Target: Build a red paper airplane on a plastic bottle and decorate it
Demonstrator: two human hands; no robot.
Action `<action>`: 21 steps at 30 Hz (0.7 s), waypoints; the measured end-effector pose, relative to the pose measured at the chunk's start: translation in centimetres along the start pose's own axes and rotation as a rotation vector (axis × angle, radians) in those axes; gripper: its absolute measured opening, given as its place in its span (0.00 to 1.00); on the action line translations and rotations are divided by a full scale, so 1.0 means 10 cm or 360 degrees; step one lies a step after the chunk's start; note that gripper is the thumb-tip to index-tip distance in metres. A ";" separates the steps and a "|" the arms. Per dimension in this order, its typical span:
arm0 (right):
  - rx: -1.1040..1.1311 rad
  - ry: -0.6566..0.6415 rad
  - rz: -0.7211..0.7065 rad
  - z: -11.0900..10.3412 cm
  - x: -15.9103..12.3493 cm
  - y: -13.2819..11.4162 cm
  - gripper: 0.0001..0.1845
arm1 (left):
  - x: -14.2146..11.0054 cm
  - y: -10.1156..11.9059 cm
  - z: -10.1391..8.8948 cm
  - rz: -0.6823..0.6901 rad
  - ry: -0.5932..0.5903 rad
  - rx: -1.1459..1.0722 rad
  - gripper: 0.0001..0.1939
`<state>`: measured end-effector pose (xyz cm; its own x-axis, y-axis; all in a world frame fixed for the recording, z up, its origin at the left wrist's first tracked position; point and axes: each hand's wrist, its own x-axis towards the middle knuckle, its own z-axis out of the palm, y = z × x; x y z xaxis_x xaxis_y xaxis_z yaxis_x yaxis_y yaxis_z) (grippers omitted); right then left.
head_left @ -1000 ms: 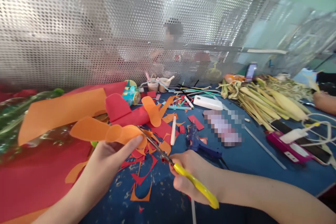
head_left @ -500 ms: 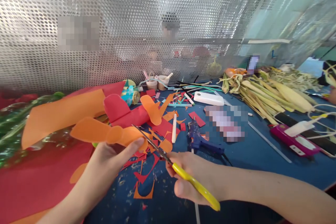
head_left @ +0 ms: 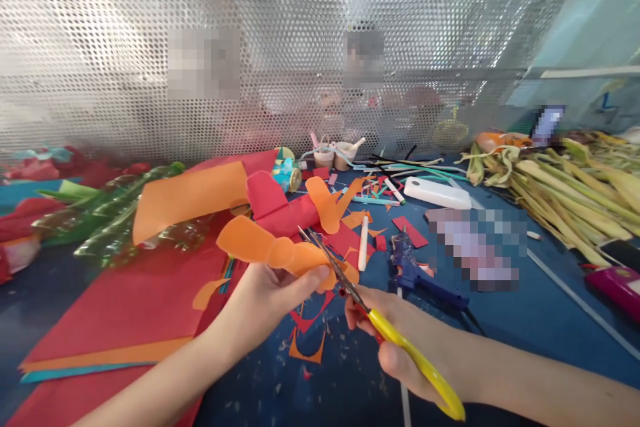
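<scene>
My left hand (head_left: 280,293) pinches an orange foam or paper cutout (head_left: 250,240) with rounded lobes; its thumb lies on top near the right end. My right hand (head_left: 395,327) grips yellow-handled scissors (head_left: 415,353), whose blades point up and left across the cutout's right end. The blades look slightly apart at the tips. Below the hands lie orange and red offcuts (head_left: 307,347). Just beyond the cutout sit a red cut piece (head_left: 280,203) and another orange cut piece (head_left: 325,203).
A blue glue gun (head_left: 415,273) and a white glue stick (head_left: 364,243) lie beyond my right hand. Red sheets (head_left: 120,300) and green plastic bottles (head_left: 125,213) are on the left. Corn husks (head_left: 565,187) and a magenta power strip (head_left: 615,287) are on the right, behind them a perforated metal screen (head_left: 280,47).
The view has turned left, so things sit farther right and more of the left side shows. The scissor blades have shifted slightly over the cutout, which stays in my left hand.
</scene>
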<state>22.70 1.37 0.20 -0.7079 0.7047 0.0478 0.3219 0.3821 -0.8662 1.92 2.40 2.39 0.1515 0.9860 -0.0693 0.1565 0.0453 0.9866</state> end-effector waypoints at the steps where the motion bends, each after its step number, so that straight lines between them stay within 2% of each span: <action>1: -0.0006 0.0002 -0.0003 0.00 -0.01 0.01 0.43 | 0.00 0.00 0.00 0.0004 -0.0005 -0.0003 0.13; 11: 0.0027 -0.0040 -0.0029 0.02 0.00 0.05 0.42 | 0.00 -0.01 0.01 0.0060 -0.0020 0.0004 0.07; 21: 0.0030 -0.0051 -0.0023 0.01 -0.01 0.04 0.42 | -0.02 0.01 0.02 -0.0001 -0.0033 -0.0006 0.10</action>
<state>22.86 1.37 -0.16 -0.7321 0.6798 0.0447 0.2999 0.3805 -0.8748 2.07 2.17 2.51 0.1718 0.9824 -0.0728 0.1529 0.0465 0.9872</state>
